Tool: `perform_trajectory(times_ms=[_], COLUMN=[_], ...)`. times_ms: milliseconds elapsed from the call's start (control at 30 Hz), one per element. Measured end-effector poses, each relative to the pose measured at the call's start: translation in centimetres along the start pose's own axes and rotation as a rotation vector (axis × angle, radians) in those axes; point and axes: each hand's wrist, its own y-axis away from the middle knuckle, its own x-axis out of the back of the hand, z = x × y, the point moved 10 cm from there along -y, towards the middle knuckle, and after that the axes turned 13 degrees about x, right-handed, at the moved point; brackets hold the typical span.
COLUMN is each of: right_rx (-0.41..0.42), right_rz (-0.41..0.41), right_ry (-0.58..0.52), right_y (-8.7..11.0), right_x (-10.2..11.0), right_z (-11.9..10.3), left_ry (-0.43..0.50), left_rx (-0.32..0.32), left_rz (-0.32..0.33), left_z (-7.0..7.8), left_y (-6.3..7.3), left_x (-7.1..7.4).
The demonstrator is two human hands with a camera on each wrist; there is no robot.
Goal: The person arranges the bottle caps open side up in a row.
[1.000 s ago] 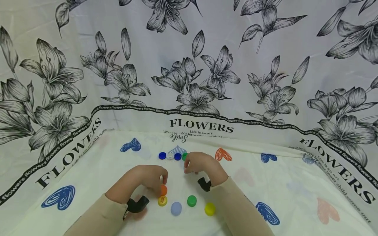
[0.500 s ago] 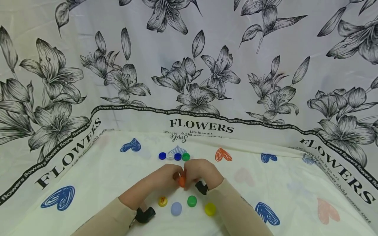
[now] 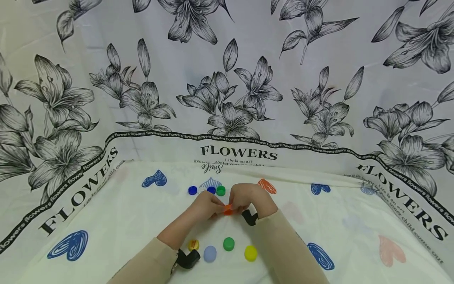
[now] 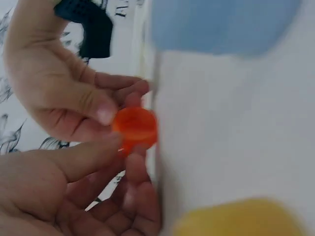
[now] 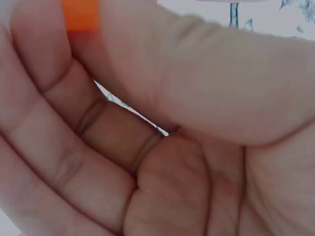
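Observation:
Between both hands is an orange bottle cap [image 3: 228,210], raised in front of a row of caps. My left hand [image 3: 205,206] pinches its left side with thumb and fingers. From the right, my right hand [image 3: 248,197] pinches it as well. The left wrist view looks at the round orange cap [image 4: 135,129] with fingertips of both hands around its rim. In the right wrist view, a bit of the orange cap [image 5: 81,14] shows between thumb and finger; the rest is out of frame.
Behind the hands, a blue cap [image 3: 192,190], another blue cap [image 3: 211,190] and a green cap [image 3: 220,191] stand in a row. Nearer are a yellow cap [image 3: 193,245], light blue cap [image 3: 210,254], green cap [image 3: 228,243] and bright yellow cap [image 3: 250,253] on the heart-print cloth [image 3: 117,209].
My left hand has picked up the orange cap from beside the yellow one and carried it right and away from me. The right hand came back from the green cap and took hold too.

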Motion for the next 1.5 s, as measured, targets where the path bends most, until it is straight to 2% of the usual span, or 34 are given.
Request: perform_trajectory(times_ms=[100, 167, 233, 333, 467, 567, 667, 867, 1100, 1200, 1300, 1500], right_rx=[-0.001, -0.007, -0.019, -0.043, -0.064, -0.083, -0.099, -0.090, -0.063, -0.079, -0.093, -0.051], right_rz=[0.028, 0.051, 0.091, 0.169, 0.265, 0.299, 0.310, 0.327, 0.316, 0.312, 0.284, 0.114], right_ry=[-0.053, -0.085, -0.104, -0.099, -0.103, -0.143, -0.150, -0.122, -0.143, -0.106, -0.049, 0.038], right_y=[-0.1, -0.3, -0.3, -0.3, -0.4, -0.6, -0.8, -0.8, -0.7, -0.3, 0.3, 1.1], right_x=[0.5, 0.8, 1.3, 2.3, 3.4, 3.7, 3.8, 4.0, 4.0, 4.1, 4.0, 2.0], right_z=[0.8, 1.4, 2.0, 2.8, 3.6, 4.0, 4.3, 4.2, 3.8, 3.9, 3.5, 1.3], left_ry=[0.076, 0.120, 0.163, 0.209, 0.188, 0.152, 0.129, 0.127, 0.118, 0.076, -0.036, -0.320], left_rx=[0.020, 0.027, 0.034, 0.048, 0.047, 0.018, -0.006, 0.009, -0.010, -0.026, -0.057, -0.081], left_rz=[0.062, 0.076, 0.068, 0.005, -0.089, -0.128, -0.159, -0.213, -0.232, -0.238, -0.249, -0.289], left_z=[-0.2, -0.3, -0.3, -0.3, -0.2, 0.0, 0.2, 0.0, 0.4, 0.7, 1.1, 1.6], left_y=[-0.3, -0.4, -0.5, -0.6, -0.8, -0.8, -0.8, -0.8, -0.6, -0.3, 0.6, 3.1], left_x=[0.2, 0.1, -0.1, -0.9, -2.0, -2.3, -2.5, -2.8, -2.8, -2.9, -2.9, -2.8])
